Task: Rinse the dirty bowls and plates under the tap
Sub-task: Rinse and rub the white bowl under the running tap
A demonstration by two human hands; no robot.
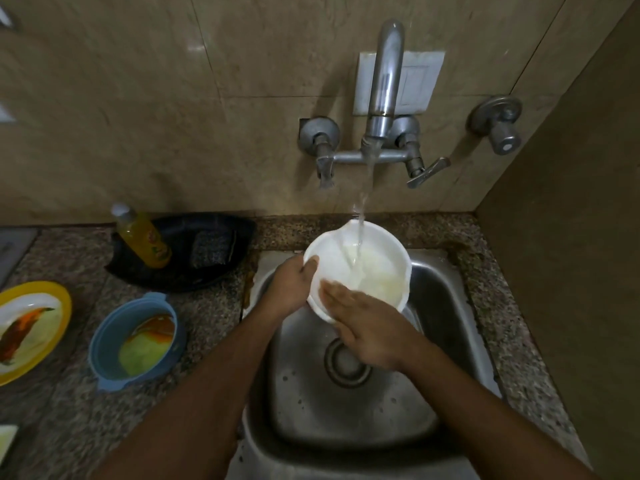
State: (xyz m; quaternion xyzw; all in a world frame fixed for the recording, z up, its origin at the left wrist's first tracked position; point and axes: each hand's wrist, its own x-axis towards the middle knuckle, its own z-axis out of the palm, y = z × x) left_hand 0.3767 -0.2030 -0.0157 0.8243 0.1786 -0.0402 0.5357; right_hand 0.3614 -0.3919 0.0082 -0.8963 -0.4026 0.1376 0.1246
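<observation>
Granite counter, steel sink (460, 306) | I see white bowl (367, 268) under tap (382, 81) stream | left hand (291, 289) grips rim, right hand (367, 327) flat, rubbing inside | next, I judge: blue bowl (104, 344), yellow plate (52, 289) at left

White bowl (360, 268) tilted under the tap's (382, 84) stream — blue bowl (133, 339) (sauce-smeared) waits left.

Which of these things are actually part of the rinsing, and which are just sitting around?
Part of the job:
white bowl, gripped by the left hand, right hand rubbing inside
tap, running
sink
blue bowl and yellow plate, both dirty, waiting on the counter

Lying about:
soap bottle
scrub pad
black tray
</observation>
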